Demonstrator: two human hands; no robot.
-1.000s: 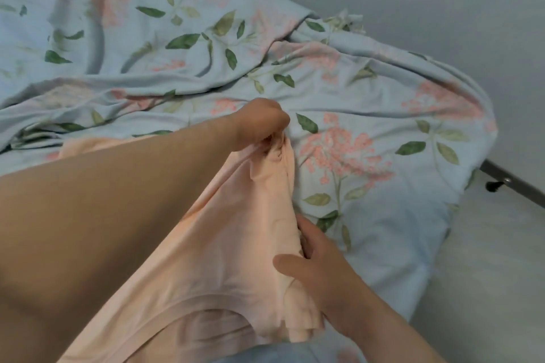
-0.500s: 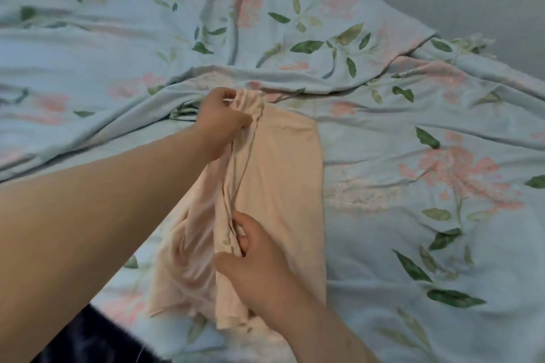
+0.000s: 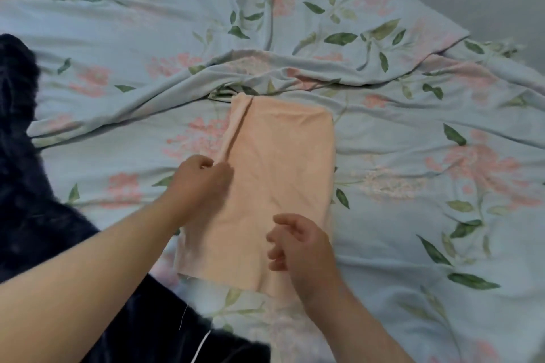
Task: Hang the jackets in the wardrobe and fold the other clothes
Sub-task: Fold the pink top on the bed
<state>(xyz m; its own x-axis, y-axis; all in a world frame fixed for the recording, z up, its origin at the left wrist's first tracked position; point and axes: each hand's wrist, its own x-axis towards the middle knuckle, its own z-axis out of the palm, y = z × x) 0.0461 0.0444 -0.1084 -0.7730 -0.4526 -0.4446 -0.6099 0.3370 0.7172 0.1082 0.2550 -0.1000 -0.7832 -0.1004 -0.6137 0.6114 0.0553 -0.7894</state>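
Mid-fold: peach garment (image 3: pixel 280 186) lies flat beneath both hands. Your left hand (image 3: pixel 203 183) is curled at its folded edge, grip unclear; right hand (image 3: pixel 298 244) loose, empty. Next, probably bring the far end toward you

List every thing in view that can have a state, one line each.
Peach garment: folded into a long rectangle, lying flat.
Left hand: fingers curled at its left edge, grip unclear.
Right hand: loosely curled, holding nothing.
Dark garment: unfolded, heaped.
Floral bed cover: rumpled.
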